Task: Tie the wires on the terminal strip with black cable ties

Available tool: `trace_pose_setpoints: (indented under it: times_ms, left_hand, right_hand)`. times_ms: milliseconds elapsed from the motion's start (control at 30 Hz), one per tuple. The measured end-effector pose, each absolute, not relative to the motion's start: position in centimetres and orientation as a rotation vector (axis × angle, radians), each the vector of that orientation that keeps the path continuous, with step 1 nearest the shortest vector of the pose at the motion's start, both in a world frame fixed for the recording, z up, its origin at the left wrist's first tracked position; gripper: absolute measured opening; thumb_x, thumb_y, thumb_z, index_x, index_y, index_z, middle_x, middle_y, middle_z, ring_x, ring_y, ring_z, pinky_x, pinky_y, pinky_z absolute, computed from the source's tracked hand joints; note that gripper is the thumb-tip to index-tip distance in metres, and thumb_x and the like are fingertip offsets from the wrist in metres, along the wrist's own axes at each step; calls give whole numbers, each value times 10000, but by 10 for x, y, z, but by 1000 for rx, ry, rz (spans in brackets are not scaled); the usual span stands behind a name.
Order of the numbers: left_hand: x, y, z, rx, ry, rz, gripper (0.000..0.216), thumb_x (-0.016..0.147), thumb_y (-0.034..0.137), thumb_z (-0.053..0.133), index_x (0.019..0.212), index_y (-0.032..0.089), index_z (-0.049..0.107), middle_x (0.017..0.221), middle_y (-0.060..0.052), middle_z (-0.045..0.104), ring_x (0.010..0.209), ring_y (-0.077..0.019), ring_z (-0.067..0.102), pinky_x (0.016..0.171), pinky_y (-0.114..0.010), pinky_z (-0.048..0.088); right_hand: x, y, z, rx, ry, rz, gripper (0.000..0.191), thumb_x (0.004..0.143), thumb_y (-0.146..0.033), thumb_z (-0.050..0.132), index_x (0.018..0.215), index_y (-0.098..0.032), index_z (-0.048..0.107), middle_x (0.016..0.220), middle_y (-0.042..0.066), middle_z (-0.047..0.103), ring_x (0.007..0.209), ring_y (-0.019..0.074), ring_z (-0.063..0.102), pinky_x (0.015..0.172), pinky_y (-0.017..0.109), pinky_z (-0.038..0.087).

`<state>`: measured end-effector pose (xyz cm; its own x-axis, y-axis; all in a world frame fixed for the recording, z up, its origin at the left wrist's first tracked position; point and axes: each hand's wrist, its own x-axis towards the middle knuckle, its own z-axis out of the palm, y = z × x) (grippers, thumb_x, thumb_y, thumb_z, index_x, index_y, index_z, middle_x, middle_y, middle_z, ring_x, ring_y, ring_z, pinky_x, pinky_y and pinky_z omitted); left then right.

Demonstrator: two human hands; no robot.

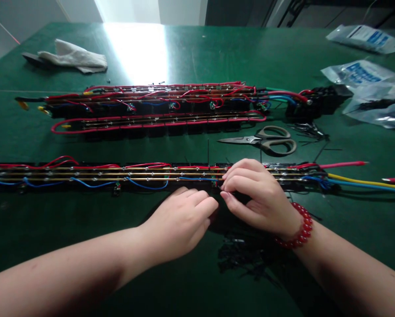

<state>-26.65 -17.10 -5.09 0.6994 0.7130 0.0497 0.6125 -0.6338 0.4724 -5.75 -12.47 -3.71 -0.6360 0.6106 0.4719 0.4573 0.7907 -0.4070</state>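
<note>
A long black wired assembly (pixel 95 178) with brass rods and red and blue wires lies across the table in front of me. My right hand (pixel 255 189), with a red bead bracelet (pixel 305 226) on its wrist, rests over the rods right of centre. Its fingers are bent and drawn together at the near edge; what they pinch is too small or hidden. Close by on the left, my left hand (pixel 192 215) is curled at the assembly's near side, its fingertips mostly hidden. A thin black cable tie (pixel 208 152) sticks up from the assembly.
Scissors (pixel 260 140) lie beyond my right hand. Two more wired assemblies (pixel 158 123) sit farther back. Loose black ties (pixel 243 255) are heaped nearer me. Plastic bags (pixel 365 72) lie at the far right, and a white cloth (pixel 75 55) at the far left of the green table (pixel 197 48).
</note>
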Motion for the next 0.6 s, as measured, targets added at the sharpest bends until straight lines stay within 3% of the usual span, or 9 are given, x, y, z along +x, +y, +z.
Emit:
trace_pose_setpoints:
  times_ms: [333,600]
  left_hand:
    - [-268,-170,-47,1941,1199,724,59,979,197,456,947,213,503,816,24,589,696,-103,548,634,-225,452]
    - [-268,-170,-47,1756,1187,866,12,984,216,490,972,219,487,767,47,587,691,-83,584,638,-205,453]
  right_hand:
    - [-53,-125,-35,-753,-2426,379,121,857,-279,607,754,-218,620,764,28,706,844,223,622,795,392,459]
    - [-55,-125,-37,-767,-2408,354,112,850,-202,609,739,-216,601,737,24,697,841,218,613,802,384,467]
